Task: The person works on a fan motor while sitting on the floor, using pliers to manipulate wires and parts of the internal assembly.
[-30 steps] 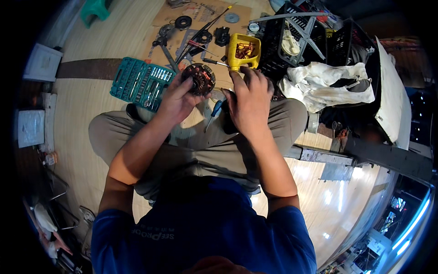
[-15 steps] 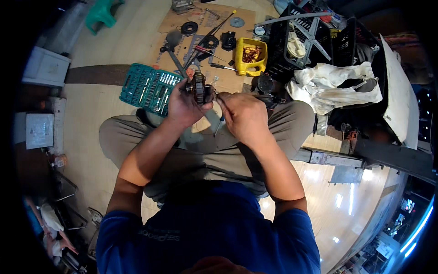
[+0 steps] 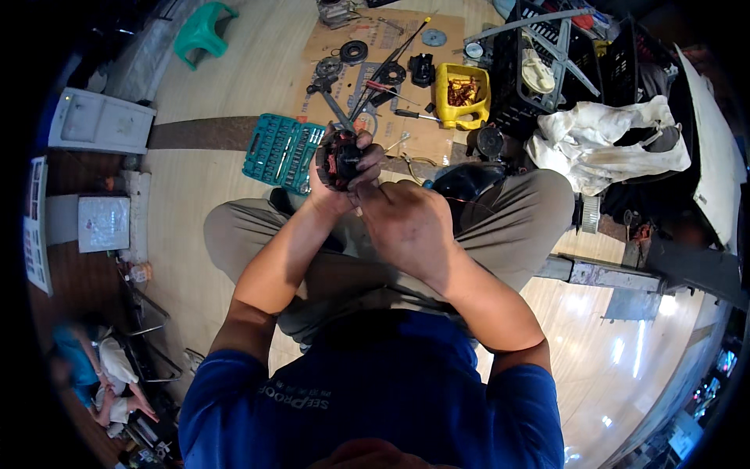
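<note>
My left hand [image 3: 331,200] is closed around a dark, round motor stator [image 3: 337,162] with reddish windings, held up above my crossed legs. Its fingertips curl over the near right side of the part. My right hand [image 3: 412,228] is right beside it, fingers bent and pressed together just below the stator. What those fingers pinch is hidden behind the knuckles. A thin reddish wire shows faintly by the right knee. Beyond the hands, a pair of pliers [image 3: 419,165] with yellowish handles lies at the cardboard's near edge.
A green socket set case [image 3: 269,148] lies open at left. On the cardboard [image 3: 336,47] are a hammer [image 3: 334,102], screwdrivers and dark round parts. A yellow cut-open jug [image 3: 463,117] holds copper-coloured scraps. Black crates [image 3: 508,86] and white cloth [image 3: 601,144] stand right; a green stool [image 3: 205,35] is far left.
The stator has turned from edge-on to showing its round, reddish face. My right hand has moved closer under it. The whole view has shifted, so the surroundings appear further right.
</note>
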Demonstrator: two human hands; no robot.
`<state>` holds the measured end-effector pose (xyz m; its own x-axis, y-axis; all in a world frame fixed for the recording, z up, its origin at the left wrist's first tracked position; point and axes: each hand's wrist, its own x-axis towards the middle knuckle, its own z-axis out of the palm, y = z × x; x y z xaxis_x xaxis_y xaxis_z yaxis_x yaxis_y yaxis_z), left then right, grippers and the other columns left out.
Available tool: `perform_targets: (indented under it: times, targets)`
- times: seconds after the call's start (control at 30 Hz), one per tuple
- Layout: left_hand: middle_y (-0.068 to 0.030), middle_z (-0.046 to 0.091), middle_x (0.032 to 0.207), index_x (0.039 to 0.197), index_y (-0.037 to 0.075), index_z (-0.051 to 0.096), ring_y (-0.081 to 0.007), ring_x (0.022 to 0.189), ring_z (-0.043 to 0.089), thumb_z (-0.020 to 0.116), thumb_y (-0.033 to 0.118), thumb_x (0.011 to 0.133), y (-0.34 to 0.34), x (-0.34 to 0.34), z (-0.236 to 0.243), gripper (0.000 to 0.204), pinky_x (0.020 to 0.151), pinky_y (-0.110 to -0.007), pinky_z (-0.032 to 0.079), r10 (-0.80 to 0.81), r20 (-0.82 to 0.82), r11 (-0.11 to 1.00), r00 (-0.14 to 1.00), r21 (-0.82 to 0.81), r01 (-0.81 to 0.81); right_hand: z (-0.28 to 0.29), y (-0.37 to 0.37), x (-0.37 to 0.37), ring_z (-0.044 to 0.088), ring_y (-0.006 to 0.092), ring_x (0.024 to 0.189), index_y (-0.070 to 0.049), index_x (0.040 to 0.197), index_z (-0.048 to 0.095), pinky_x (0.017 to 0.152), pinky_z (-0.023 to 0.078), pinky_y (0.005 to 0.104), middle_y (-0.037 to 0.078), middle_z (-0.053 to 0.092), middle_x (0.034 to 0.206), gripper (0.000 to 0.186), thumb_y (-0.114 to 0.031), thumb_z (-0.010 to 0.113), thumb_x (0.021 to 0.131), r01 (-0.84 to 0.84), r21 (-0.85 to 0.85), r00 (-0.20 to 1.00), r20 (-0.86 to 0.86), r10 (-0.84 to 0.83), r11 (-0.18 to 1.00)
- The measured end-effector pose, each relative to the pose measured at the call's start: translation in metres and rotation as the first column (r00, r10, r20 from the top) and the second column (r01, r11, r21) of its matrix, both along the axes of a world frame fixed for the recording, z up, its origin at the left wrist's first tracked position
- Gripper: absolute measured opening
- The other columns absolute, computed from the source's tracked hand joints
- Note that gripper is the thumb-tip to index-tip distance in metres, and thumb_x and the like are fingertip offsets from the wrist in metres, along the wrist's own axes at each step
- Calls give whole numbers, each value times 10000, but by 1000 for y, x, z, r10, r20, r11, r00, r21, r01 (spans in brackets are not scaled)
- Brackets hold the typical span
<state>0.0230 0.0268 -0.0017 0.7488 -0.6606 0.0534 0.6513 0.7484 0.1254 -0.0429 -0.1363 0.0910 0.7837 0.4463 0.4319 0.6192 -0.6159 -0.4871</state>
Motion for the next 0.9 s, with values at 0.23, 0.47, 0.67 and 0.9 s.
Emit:
perform_targets:
  times: [0.23,0.47,0.67,0.9]
  targets:
    - [-59,386,712,934,78,471,-162,564,395,468,543,926,-3,2,4,465,455,-271,353,16,-24,1000,1000,9,-16,1,2,2,620,227,675,-42,902,598,552,507,343,82,605,748,185,-146,565,753,19,-30,998,66,-17,999]
    - [-60,392,710,928,67,470,-162,493,423,478,530,929,6,11,4,463,448,-283,372,-64,78,993,995,-93,71,-4,19,-6,616,234,638,-39,960,627,534,485,350,81,583,694,233,-120,611,742,-20,7,995,101,20,1000]
    - [-73,414,722,936,55,471,-163,449,420,469,521,936,16,14,0,466,423,-269,403,-37,117,997,992,-61,44,-2,20,-7,612,315,677,-18,974,636,593,491,407,128,609,778,235,-184,623,808,-7,12,998,-60,7,1000]
    - [-102,467,769,924,42,477,-204,548,493,367,552,948,12,7,11,522,419,-295,419,17,97,995,995,99,-27,10,-10,19,602,408,756,-22,951,663,700,488,467,208,631,781,185,-161,608,841,88,151,968,-244,-49,985]
